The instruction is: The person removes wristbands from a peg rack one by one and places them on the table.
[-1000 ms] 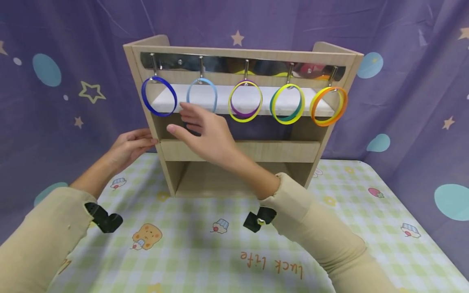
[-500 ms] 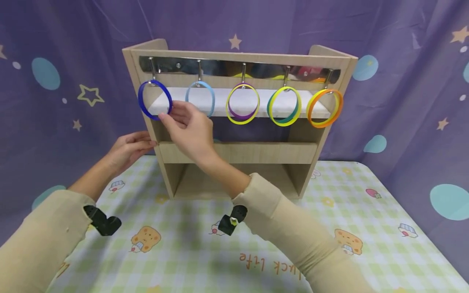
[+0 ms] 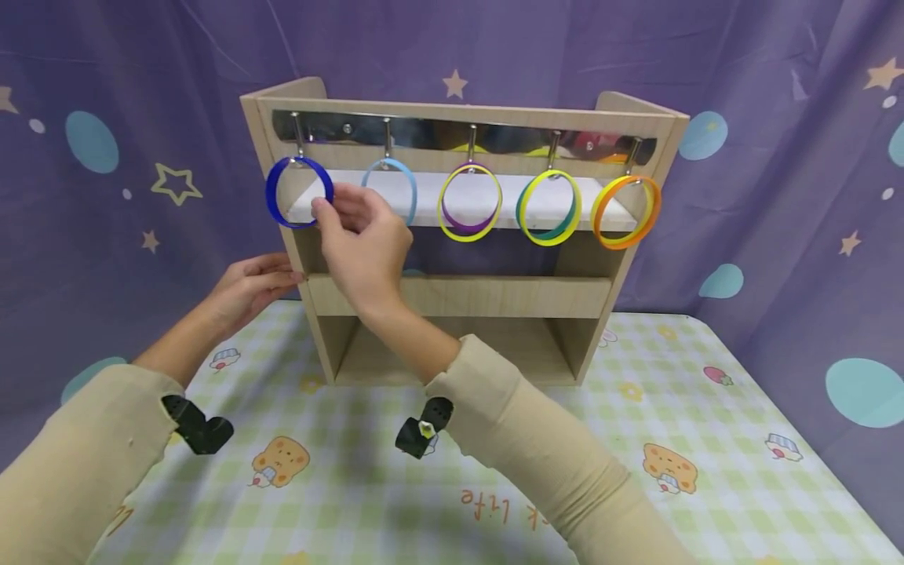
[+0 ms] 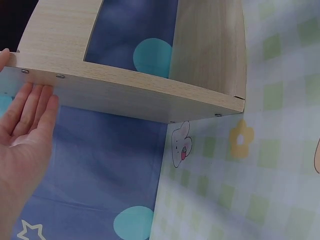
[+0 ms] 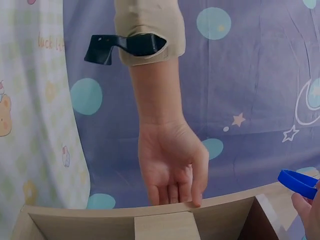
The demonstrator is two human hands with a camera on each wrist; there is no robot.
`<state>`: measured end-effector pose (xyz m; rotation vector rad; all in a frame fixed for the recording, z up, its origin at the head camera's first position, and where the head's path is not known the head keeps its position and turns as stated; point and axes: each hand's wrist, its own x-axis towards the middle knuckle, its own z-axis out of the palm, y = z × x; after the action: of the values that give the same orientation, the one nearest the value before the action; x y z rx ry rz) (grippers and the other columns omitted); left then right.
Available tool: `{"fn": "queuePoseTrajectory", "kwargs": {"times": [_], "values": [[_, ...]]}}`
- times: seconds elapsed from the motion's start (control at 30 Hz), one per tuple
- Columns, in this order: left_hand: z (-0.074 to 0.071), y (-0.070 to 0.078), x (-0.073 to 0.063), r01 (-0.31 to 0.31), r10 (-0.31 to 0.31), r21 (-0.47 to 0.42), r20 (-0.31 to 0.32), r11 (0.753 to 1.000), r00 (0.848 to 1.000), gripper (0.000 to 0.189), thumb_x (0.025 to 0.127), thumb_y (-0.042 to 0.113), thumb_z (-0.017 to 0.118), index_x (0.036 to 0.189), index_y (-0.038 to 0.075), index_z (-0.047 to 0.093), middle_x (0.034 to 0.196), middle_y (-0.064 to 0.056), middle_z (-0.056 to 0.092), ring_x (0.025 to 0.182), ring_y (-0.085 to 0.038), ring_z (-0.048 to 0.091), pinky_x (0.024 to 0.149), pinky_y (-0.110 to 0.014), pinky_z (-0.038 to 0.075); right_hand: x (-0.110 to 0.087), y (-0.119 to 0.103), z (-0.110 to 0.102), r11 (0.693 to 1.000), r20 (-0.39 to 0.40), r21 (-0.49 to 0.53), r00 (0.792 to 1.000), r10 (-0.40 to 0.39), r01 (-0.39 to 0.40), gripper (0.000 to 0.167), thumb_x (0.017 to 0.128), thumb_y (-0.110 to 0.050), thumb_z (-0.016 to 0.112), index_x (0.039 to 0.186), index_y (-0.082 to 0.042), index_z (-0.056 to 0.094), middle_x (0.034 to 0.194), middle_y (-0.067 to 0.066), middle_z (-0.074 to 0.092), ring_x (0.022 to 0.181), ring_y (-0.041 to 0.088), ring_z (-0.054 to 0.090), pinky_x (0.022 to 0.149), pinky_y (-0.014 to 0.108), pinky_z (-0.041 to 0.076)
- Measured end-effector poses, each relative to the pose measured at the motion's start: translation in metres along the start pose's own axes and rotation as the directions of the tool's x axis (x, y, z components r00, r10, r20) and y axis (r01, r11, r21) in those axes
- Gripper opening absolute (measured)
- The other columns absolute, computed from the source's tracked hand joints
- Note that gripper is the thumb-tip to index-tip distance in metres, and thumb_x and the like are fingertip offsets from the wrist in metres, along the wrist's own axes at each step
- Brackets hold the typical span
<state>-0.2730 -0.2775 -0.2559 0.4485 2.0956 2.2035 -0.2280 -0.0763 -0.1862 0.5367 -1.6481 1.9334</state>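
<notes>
on the leftmost shiny metal hook [image 3: 298,135] hangs the dark-blue round band [image 3: 271,196]; my right hand [image 3: 366,249] pinches its near side in the fingers. light and bendy, i judge, best held by the rim. my left hand [image 3: 249,286] rests, fingers straight, against the pale wooden rack [image 3: 459,297].

- We see a staged tabletop set; whether in a home or studio, we cannot tell.
- Purple curtain [image 3: 537,47] (printed with stars and spots) hangs behind and at both sides.
- Checked tablecloth [image 3: 339,502] with cartoon prints lies beneath a small wooden shelf unit [image 3: 459,297].
- Paired black wrist-worn devices [image 3: 200,430] suggest recording.
</notes>
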Motion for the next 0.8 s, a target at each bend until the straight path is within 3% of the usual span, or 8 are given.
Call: {"fn": "queuePoseTrajectory", "kwargs": {"times": [0.2, 0.47, 0.8], "values": [[0.003, -0.002, 0.002, -0.005, 0.005, -0.014, -0.009, 1.0, 1.0, 0.02, 0.094, 0.003, 0.057, 0.108, 0.016, 0.06, 0.1, 0.01, 0.069, 0.095, -0.001, 0.065, 0.086, -0.011, 0.052, 0.002, -0.007, -0.002, 0.995, 0.006, 0.098, 1.0, -0.021, 0.02, 0.02, 0.086, 0.0, 0.068, 0.103, 0.009, 0.066, 0.094, 0.025, 0.072, 0.083, 0.033, 0.071, 0.067, 0.017, 0.059], [0.0, -0.002, -0.002, -0.039, 0.038, -0.053, -0.013, 0.998, 0.999, 0.024, 0.093, -0.001, 0.056, 0.103, 0.018, 0.066, 0.1, 0.008, 0.071, 0.094, -0.003, 0.066, 0.085, -0.012, 0.053, -0.007, -0.016, -0.005, 0.988, 0.101, 0.153, 0.995, 0.002, -0.017, 0.024, 0.087, 0.002, 0.067, 0.109, 0.01, 0.064, 0.099, 0.027, 0.07, 0.083, 0.026, 0.071, 0.072, 0.021, 0.06], [-0.001, -0.005, 0.002, -0.062, 0.062, -0.083, -0.008, 0.995, 0.998, 0.024, 0.094, -0.003, 0.053, 0.099, 0.015, 0.068, 0.098, 0.007, 0.07, 0.093, -0.003, 0.066, 0.084, -0.013, 0.054, -0.017, -0.001, -0.017, 0.991, 0.164, 0.117, 0.986, 0.04, -0.059, 0.023, 0.086, 0.002, 0.067, 0.107, 0.011, 0.065, 0.099, 0.026, 0.07, 0.083, 0.026, 0.071, 0.073, 0.022, 0.061]]}}
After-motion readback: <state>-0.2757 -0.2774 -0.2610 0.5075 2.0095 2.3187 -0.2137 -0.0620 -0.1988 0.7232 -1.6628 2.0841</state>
